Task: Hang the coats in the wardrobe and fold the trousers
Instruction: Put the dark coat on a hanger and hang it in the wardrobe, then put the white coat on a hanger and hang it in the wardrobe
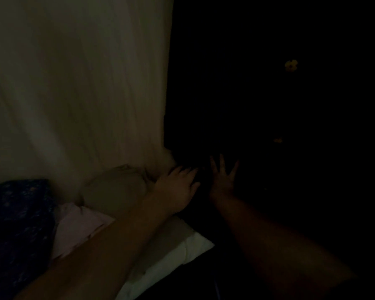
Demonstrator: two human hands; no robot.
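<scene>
Against the black area right of centre, the fingers (222,164) of the right hand (222,182) are spread wide apart and straight, holding nothing. Just beside it, the left hand (178,187) reaches forward with fingers straight and close together, their tips lost in the dark; whether they touch anything I cannot tell. A pale curtain (78,83) hangs behind. Left of the forearms lie a beige bundle (115,189), a pink cloth (78,226), a white pillow (178,252) and dark patterned fabric (15,224). No coat or trousers can be made out in this gloom.

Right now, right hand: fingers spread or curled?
Spread. The right hand reaches into the dark area with its fingers straight and fanned apart. Whether it touches anything there: cannot tell, too dark.
</scene>
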